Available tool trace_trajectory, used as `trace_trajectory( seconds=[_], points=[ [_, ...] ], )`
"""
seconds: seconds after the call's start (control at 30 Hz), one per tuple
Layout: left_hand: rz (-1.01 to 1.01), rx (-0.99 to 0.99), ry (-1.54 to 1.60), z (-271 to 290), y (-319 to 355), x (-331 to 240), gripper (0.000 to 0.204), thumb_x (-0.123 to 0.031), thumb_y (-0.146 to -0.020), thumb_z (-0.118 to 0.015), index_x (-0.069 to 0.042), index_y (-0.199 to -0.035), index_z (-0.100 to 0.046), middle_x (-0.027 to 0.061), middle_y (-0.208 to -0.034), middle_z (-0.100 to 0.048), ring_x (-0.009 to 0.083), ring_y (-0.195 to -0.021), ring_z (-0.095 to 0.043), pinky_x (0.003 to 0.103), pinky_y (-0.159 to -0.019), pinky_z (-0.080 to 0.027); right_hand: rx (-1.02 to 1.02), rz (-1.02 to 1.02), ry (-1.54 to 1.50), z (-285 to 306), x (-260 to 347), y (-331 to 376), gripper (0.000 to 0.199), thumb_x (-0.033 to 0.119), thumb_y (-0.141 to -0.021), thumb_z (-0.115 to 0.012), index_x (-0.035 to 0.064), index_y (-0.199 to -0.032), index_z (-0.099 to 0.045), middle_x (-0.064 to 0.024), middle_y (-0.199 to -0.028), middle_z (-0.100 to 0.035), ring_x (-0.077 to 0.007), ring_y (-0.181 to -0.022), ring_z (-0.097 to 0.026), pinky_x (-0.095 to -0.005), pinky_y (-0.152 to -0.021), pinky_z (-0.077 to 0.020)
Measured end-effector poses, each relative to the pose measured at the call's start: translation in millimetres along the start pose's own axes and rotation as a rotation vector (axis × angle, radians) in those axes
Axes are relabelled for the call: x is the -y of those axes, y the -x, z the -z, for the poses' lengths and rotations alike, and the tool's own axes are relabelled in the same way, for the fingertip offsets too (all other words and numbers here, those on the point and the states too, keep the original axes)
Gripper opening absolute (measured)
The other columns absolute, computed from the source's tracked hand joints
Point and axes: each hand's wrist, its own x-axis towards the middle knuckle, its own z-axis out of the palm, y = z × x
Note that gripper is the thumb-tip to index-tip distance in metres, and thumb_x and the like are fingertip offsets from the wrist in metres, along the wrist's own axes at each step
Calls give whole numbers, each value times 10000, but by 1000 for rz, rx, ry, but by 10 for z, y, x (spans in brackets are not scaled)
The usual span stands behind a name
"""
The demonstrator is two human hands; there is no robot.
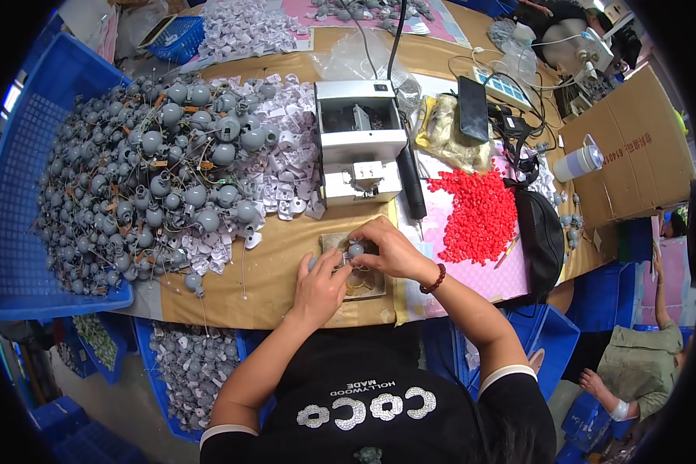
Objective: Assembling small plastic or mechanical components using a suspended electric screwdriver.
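Note:
At the table's front edge, both hands work over a square metal plate [375, 287]. My right hand [394, 249] curls its thumb and fingers around a small grey ball-shaped plastic part [355, 250]. My left hand [319, 288] is closed, its fingertips meeting at the near left side of that part; what they pinch is too small to make out. Another grey round piece [312, 264] shows just beside the left fingers. Beyond the hands stands a silver-and-black bench machine [361, 143] with an open top tray.
On the left, a blue crate [23, 185] spills grey ball parts with wires [170, 170] beside white plastic pieces [290, 143]. To the right are red small parts [479, 216], a black handheld driver [411, 182], a phone [472, 108], a black pouch [540, 240] and a cardboard box [634, 147]. Another person [634, 371] sits at right.

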Motion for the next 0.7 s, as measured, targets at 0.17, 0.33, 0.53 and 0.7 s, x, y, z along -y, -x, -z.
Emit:
trace_trajectory(
  seconds=[0.17, 0.33, 0.53, 0.7],
  points=[
    [-7, 0, 18, -31, -42, 19, 278, -78, -829, -746, -74, -1106, -734, 141, -1243, -654, 311, -1289, -599, 541, -1111, -388, 66, -24, 73, 23, 33, -91, 448, 215, -801, -867, 58, -1182, -691, -152, -1080, -674, -383, -1065, -590, -454, -960, -486],
    [-34, -13, 2, -19, -60, 17, 294, -89, -819, -754, -75, -1110, -720, 132, -1203, -650, 314, -1258, -606, 515, -1088, -410, 163, -64, 108, 73, 8, -171, 513, 217, -797, -872, 59, -1239, -665, -162, -1075, -653, -385, -1091, -598, -453, -956, -497],
    [119, -10, 101, 62, -306, -102, 380, -126, -816, -770, -101, -1180, -664, 93, -1112, -639, 297, -1119, -608, 458, -982, -458, -20, -68, 112, 31, 100, -62, 593, 185, -807, -863, 66, -1330, -611, -173, -1165, -631, -383, -1125, -602, -460, -939, -515],
    [102, 26, 46, 60, -369, -128, 380, -129, -819, -779, -74, -1179, -670, 85, -1070, -642, 312, -1064, -597, 458, -927, -470, -290, -31, -7, 195, -154, 4, 504, 147, -872, -799, 45, -1328, -609, -183, -1159, -647, -380, -1096, -612, -459, -922, -513]
  ],
)
